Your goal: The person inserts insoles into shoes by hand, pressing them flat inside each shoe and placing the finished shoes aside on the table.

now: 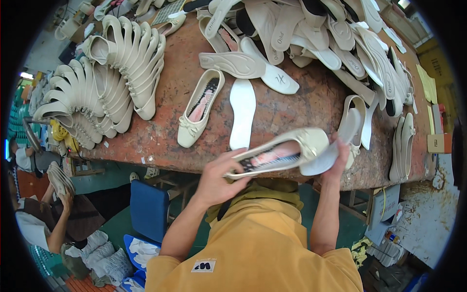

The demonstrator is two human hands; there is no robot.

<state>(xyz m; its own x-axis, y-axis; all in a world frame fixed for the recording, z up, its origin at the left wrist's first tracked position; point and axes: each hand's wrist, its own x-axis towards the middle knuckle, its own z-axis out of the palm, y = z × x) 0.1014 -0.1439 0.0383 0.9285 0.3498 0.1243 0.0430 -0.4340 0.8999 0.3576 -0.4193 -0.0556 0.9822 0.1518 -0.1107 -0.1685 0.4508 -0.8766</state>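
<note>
My left hand (214, 179) grips a cream ballet flat (314, 144) by its heel, over the near edge of the table. The shoe's toe points right; a bow sits on it, and a pinkish, dark-edged inner bottom shows in its opening. In my right hand (339, 160) is a pale insole (319, 164), pinched at the side and partly behind the shoe's toe. A white insole (242, 112) lies sole-shaped and flat just beyond my left hand. To its left rests another cream flat (200, 109) with a bow, its inside uncovered.
The worn reddish table (165, 141) carries nested rows of cream shoes (138, 68) at left and a heap of insoles (311, 34) at the back. Stacked shoes (402, 146) stand at right. A blue chair (150, 209) is below; a seated person (41, 224) holds shoes at far left.
</note>
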